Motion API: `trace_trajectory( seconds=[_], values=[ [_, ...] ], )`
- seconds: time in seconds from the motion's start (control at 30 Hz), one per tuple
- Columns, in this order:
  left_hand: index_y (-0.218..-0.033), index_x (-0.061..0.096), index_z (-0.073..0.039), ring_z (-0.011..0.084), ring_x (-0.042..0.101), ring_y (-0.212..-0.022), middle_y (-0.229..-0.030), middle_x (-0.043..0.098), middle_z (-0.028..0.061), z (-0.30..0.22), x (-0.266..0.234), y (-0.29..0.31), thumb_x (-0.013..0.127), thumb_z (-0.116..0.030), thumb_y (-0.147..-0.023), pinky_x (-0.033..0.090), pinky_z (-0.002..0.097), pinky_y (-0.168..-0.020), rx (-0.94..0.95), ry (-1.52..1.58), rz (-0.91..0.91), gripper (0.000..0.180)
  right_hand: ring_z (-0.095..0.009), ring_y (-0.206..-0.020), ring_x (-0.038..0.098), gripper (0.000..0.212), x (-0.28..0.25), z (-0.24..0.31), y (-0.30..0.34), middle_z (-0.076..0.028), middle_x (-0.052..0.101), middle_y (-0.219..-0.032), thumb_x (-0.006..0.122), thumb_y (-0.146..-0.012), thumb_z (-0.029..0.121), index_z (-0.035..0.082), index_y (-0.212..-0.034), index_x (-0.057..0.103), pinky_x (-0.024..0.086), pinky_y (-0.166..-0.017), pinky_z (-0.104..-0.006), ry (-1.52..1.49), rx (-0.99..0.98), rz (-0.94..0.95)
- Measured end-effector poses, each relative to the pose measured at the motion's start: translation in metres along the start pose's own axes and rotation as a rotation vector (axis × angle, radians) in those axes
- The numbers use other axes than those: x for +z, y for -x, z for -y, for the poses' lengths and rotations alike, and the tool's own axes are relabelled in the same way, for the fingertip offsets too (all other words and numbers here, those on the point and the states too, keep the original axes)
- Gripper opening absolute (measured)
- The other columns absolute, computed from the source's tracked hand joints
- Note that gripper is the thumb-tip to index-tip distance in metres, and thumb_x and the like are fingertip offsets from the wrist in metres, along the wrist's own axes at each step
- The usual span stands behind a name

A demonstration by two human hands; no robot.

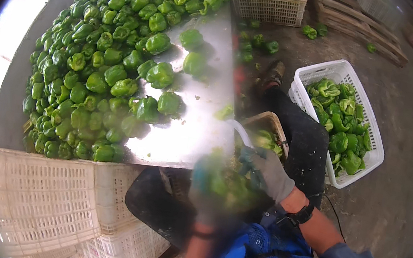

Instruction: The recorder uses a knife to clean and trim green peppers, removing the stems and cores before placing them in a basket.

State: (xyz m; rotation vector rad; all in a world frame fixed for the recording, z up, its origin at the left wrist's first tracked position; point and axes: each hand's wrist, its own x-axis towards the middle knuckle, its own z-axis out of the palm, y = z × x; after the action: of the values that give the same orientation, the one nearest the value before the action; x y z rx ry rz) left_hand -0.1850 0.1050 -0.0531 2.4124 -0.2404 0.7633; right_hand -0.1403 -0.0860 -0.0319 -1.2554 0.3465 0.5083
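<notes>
Both my hands wear grey gloves with teal palms and work over my lap by the metal table's near corner. My left hand (pixel 203 194), smeared by motion, is closed round a blurred green bell pepper (pixel 220 179). To its right, my right hand (pixel 268 173) has its fingers curled inward; what they hold is hidden. A white curved strip (pixel 240 131) runs from the table edge to these fingers; whether it is gripped is unclear. Beyond that hand, a tan-rimmed basket (pixel 267 117) contains green pieces. A large heap of green bell peppers (pixel 104 70) covers the table's left and far parts.
Bare metal tabletop (pixel 210 103) shows right of the heap. A white crate (pixel 380 148) with broken peppers stands on the floor at right. Stacked white crates (pixel 44 196) are at lower left. A full crate (pixel 271 9), wooden pallets (pixel 359 21) and loose peppers (pixel 310 31) lie farther off.
</notes>
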Motion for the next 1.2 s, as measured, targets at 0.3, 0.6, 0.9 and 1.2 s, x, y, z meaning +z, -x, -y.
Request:
trace_trajectory(
  seconds=[0.3,0.6,0.9,1.2],
  values=[
    [-0.138,0.061,-0.002,0.0464,0.068,-0.121,-0.135,0.068,0.0247,0.016,-0.023,-0.019,0.082,-0.018,-0.086,0.057,0.0537,-0.103,0.246,0.011,0.32,0.059,-0.01,-0.055,0.055,0.023,-0.002,0.042,-0.016,0.0,0.063,-0.077,0.081,-0.095,0.022,0.001,-0.104,0.072,0.043,-0.051,-0.0267,0.106,0.026,0.238],
    [-0.154,0.051,-0.002,0.0469,0.058,-0.136,-0.153,0.055,0.029,0.096,-0.036,-0.079,0.064,-0.002,-0.087,0.051,0.0539,-0.111,0.228,-0.22,0.298,0.068,-0.008,-0.062,0.059,0.034,-0.005,0.048,-0.061,-0.001,0.065,-0.09,0.077,-0.096,0.012,0.002,-0.126,0.067,0.046,-0.056,-0.0234,-0.498,-0.061,0.344],
    [-0.158,0.049,-0.006,0.0461,0.066,-0.122,-0.136,0.066,0.0251,0.229,-0.022,-0.18,0.081,-0.03,-0.087,0.053,0.0517,-0.104,-0.347,-0.455,0.388,0.081,-0.019,-0.084,0.06,0.04,-0.014,0.038,-0.065,-0.01,0.065,-0.089,0.084,-0.085,0.023,-0.003,-0.11,0.066,0.052,-0.077,-0.0395,0.446,-0.56,-0.164],
    [-0.153,0.056,-0.003,0.0203,0.071,-0.111,-0.125,0.075,0.0125,0.212,0.002,-0.166,0.086,-0.017,-0.08,0.058,0.0349,-0.097,-0.624,0.075,0.408,0.08,-0.02,-0.084,0.069,0.033,-0.213,0.111,-0.023,-0.012,0.075,-0.095,0.072,-0.099,0.025,-0.004,-0.117,0.071,0.055,-0.077,-0.0426,0.967,-0.587,-1.077]
  ],
)
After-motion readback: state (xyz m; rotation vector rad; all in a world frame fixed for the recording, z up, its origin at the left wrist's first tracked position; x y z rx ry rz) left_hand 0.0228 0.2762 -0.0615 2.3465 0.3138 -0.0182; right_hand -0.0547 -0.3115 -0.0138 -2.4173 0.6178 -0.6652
